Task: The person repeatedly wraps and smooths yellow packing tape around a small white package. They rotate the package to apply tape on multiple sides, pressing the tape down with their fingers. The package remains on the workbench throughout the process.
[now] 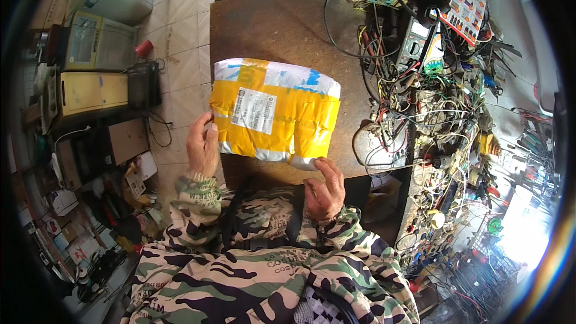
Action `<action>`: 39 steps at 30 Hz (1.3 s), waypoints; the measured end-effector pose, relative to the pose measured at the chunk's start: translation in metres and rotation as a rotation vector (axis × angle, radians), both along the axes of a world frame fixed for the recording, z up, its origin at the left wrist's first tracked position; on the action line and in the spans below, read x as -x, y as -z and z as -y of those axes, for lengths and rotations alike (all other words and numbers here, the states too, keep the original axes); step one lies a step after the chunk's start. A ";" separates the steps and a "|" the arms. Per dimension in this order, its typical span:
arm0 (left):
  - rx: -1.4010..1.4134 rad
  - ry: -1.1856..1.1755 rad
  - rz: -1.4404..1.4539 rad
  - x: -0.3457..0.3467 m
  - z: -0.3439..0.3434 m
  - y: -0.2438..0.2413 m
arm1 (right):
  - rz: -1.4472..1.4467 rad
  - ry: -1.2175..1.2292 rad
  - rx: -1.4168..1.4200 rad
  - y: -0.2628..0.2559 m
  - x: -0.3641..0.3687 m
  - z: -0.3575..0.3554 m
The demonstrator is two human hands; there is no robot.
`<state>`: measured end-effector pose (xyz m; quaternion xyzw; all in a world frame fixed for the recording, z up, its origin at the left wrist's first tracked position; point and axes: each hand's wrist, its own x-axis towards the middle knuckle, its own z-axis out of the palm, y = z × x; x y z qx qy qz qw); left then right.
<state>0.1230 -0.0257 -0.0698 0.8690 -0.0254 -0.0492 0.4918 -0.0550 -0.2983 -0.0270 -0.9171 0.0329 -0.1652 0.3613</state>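
Note:
A parcel (288, 110) wrapped in yellow tape over white plastic lies before me at the front of a brown wooden table (279, 22). Its top bears a white printed label (254, 110), and blue marks show along the far white edge. My left hand (202, 146) grips the parcel's left edge, thumb along the side and some fingertips hidden. At the near right corner, the fingertips of my right hand (326, 189) touch the white plastic, while its thumb stays apart from the parcel.
Tangled wires (387, 112), a multimeter (411, 45) and a printed sheet (463, 2) crowd the right side. Pliers and other tools lie farther right, near a bright light (524, 234). Left of the tiled floor (180, 54) stand yellow cabinets (94, 92) and boxes.

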 end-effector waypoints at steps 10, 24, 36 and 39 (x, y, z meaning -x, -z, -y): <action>0.227 -0.014 -0.166 -0.001 -0.025 0.022 | -0.036 0.119 0.085 0.000 -0.001 -0.022; 0.253 -0.007 -0.265 -0.015 -0.032 0.021 | 0.006 0.253 0.087 0.007 -0.003 -0.033; 0.573 -0.038 -0.598 -0.048 -0.029 0.043 | 0.014 0.403 -0.184 0.011 0.017 -0.023; 0.639 -0.053 -0.664 -0.059 -0.028 0.049 | -0.041 0.453 -0.267 0.023 0.027 -0.013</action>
